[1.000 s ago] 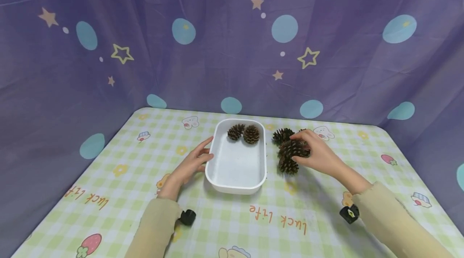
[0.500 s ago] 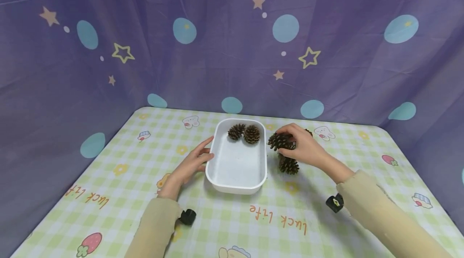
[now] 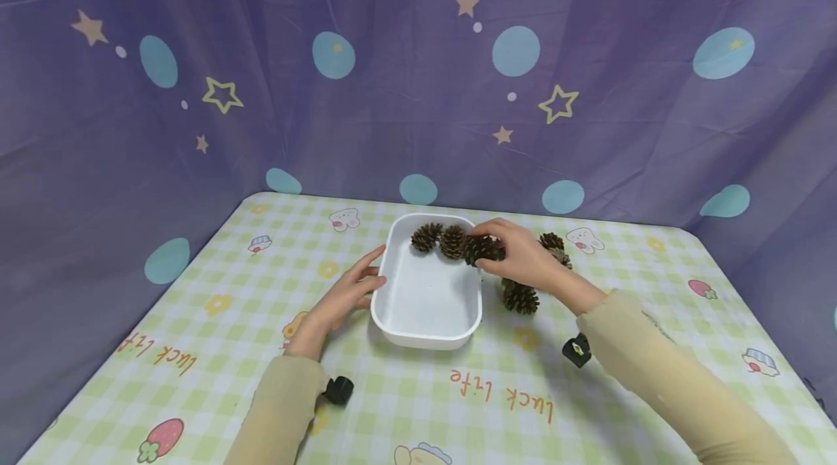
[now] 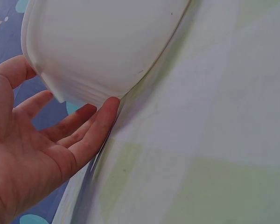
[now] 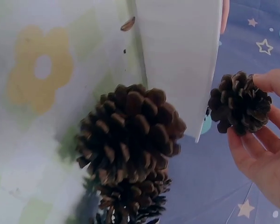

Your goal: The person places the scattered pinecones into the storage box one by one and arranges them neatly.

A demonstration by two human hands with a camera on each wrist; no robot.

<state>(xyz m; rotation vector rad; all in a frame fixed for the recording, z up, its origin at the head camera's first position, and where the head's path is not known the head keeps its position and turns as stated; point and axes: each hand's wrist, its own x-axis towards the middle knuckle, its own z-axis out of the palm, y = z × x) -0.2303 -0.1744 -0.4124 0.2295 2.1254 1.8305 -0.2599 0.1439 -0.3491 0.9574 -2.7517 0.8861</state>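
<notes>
My right hand pinches a brown pine cone between thumb and fingers, over the right rim of a white rectangular tub. In the right wrist view this pine cone is held level with the tub's edge. Two more pine cones lie side by side at the far end inside the tub. My left hand rests against the tub's left side, fingers spread. The left wrist view shows the left fingers touching the tub's wall with extended fingertips.
To the right of the tub, several pine cones sit on the checked tablecloth, one nearer pine cone and others farther back. A purple curtain stands behind the table. A small brown scale lies beside the tub.
My right hand has lifted a pine cone from the group on the right and carried it left to the tub's right rim. The left hand has stayed at the tub.
</notes>
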